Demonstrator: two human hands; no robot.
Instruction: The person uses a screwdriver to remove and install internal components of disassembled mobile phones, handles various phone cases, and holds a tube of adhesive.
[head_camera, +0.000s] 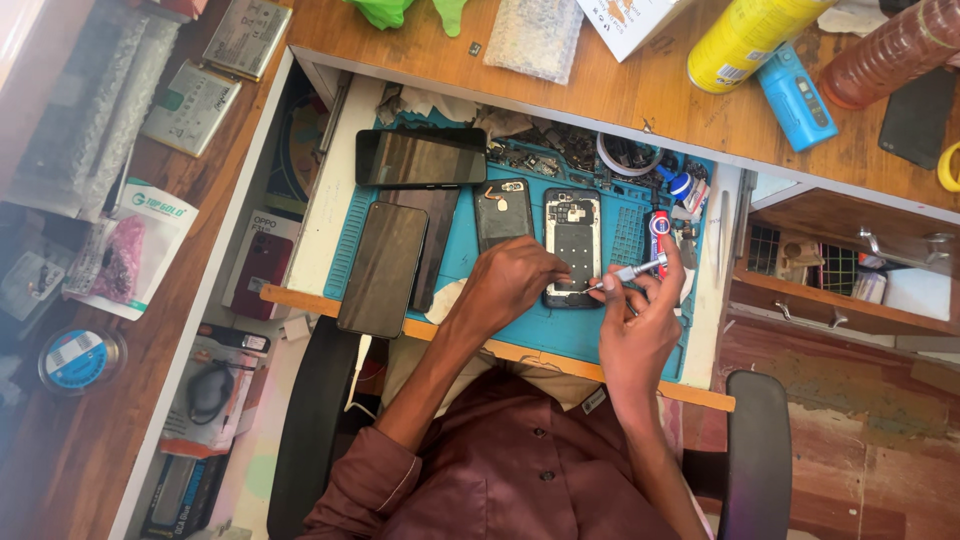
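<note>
Working on opened phone (573, 245), back cover off, lying face-down on blue mat (480, 265) right of centre. Screwdriver (628, 274) tip at phone's lower edge. Judgement: keep driver square to screw, light downward pressure, phone pinned flat so bit won't slip. Left hand (510, 285) curled, fingertips pressing phone's lower left corner. Right hand (640, 320) closed narrow around screwdriver, fingers pinching shaft. Back cover (503, 212) just beside phone; two dark phones (382, 268) further left.
</note>
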